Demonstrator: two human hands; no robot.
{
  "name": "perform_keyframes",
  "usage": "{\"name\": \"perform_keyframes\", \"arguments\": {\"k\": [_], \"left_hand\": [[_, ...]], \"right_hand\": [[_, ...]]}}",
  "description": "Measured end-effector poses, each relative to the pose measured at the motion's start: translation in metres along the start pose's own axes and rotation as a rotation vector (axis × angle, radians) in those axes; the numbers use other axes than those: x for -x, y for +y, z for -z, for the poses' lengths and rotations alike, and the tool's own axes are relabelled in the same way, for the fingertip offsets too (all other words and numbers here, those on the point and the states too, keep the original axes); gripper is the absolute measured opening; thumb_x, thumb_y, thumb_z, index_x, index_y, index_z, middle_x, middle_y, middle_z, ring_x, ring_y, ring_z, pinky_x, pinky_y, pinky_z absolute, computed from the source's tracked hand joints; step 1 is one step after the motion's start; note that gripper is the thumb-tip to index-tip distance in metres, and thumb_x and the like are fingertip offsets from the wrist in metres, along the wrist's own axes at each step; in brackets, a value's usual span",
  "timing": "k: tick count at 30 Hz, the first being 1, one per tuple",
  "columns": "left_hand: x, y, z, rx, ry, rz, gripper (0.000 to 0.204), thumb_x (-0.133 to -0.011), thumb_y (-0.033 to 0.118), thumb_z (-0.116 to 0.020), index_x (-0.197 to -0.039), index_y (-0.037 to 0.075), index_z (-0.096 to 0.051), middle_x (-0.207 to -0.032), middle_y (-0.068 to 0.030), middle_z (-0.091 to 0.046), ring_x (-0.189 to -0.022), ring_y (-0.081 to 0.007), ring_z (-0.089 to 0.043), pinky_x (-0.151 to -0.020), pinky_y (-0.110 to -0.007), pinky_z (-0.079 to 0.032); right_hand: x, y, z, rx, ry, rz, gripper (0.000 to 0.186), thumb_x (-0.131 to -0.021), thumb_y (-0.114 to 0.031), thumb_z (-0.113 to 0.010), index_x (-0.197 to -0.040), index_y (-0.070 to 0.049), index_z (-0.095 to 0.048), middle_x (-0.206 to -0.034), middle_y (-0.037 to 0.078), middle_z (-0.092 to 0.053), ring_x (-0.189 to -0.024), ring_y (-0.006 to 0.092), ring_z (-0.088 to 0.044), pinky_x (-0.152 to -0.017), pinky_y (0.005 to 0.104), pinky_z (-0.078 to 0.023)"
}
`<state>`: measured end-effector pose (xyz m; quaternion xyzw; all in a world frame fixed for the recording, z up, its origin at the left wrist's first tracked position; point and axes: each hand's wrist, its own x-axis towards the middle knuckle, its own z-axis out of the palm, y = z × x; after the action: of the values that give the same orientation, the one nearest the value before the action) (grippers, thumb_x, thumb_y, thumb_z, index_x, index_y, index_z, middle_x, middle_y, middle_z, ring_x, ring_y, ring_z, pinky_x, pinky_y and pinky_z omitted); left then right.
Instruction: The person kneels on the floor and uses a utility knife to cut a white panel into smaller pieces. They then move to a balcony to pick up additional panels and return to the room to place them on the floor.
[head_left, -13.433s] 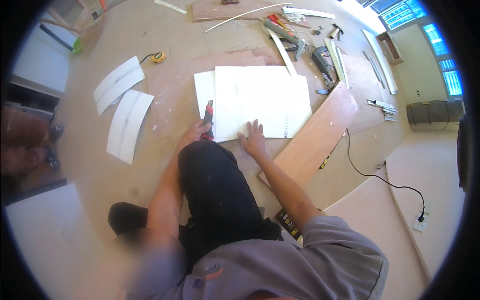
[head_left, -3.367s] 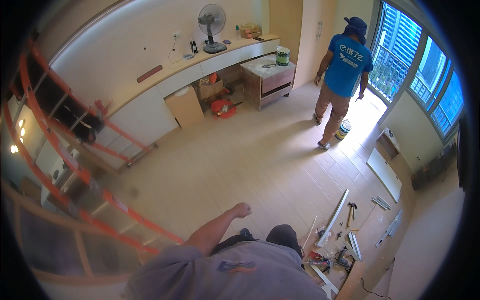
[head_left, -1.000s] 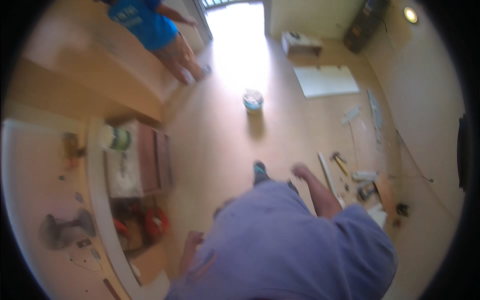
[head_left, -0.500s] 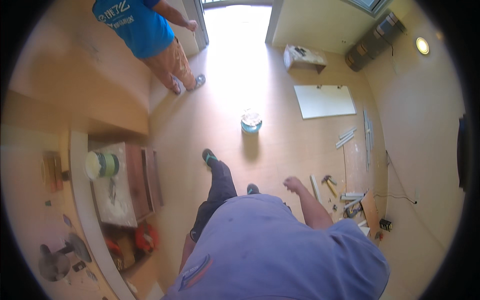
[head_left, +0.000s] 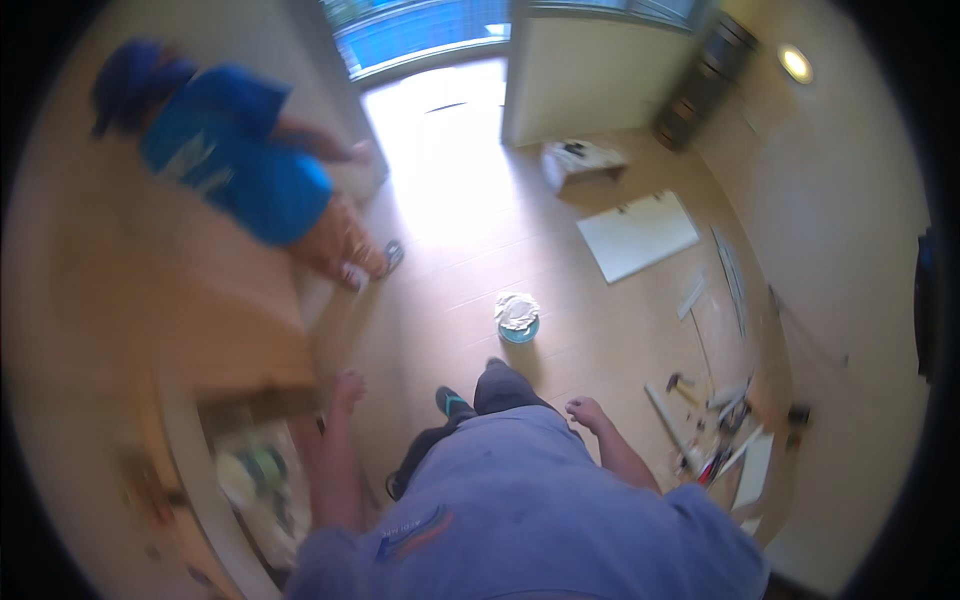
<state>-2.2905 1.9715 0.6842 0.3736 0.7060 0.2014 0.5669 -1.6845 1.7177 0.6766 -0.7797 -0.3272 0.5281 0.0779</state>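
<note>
My left hand [head_left: 349,391] hangs out from my side, near the end of the low cabinet. It is smeared by motion, but its fingers look loosely bent and I see nothing in it. On the other side, my right hand [head_left: 588,411] hangs beside my hip with fingers a little bent and slightly apart, holding nothing that I can see. The nearest thing ahead is a teal bucket [head_left: 519,332] on the floor, with a whitish crumpled cover or heap [head_left: 516,308] on top. Neither hand touches it.
A person in a blue shirt [head_left: 235,150] stands at the left by the bright doorway. Rightward lie a white panel [head_left: 640,236], a hammer [head_left: 684,386], strips [head_left: 668,420] and loose tools. A white box-like piece [head_left: 583,163] stands farther back. A bucket [head_left: 240,478] sits at the left.
The view has shifted and I have stepped forward; the teal bucket is closer to my feet. My left hand has come into view. The other person leans or appears lower, farther left.
</note>
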Motion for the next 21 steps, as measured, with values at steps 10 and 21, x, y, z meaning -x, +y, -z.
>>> {"name": "perform_keyframes", "arguments": {"k": [10, 21], "left_hand": [[-0.082, 0.170, -0.125, -0.563, -0.486, 0.057, 0.033, -0.097, 0.024, -0.065, -0.119, -0.001, -0.070, -0.090, -0.0102, -0.072, -0.072, -0.0190, -0.067, -0.061, -0.033, -0.054], [-0.192, 0.232, -0.052, -0.524, -0.315, 0.251, 0.028, -0.097, 0.024, -0.068, -0.109, 0.000, -0.070, -0.085, -0.0109, -0.070, -0.065, -0.0225, -0.067, -0.055, -0.036, -0.053]], "right_hand": [[-0.171, 0.007, -0.003, 0.589, -0.107, 0.089, 0.036, -0.091, -0.027, -0.051, -0.101, -0.005, -0.078, -0.107, 0.017, -0.076, -0.098, 0.0383, -0.072, -0.089, 0.0482, -0.056], [-0.222, -0.182, 0.114, -0.575, 0.256, 0.055, 0.025, -0.095, -0.022, -0.061, -0.105, -0.002, -0.072, -0.090, 0.008, -0.073, -0.076, 0.0158, -0.066, -0.063, 0.0339, -0.052]]}}
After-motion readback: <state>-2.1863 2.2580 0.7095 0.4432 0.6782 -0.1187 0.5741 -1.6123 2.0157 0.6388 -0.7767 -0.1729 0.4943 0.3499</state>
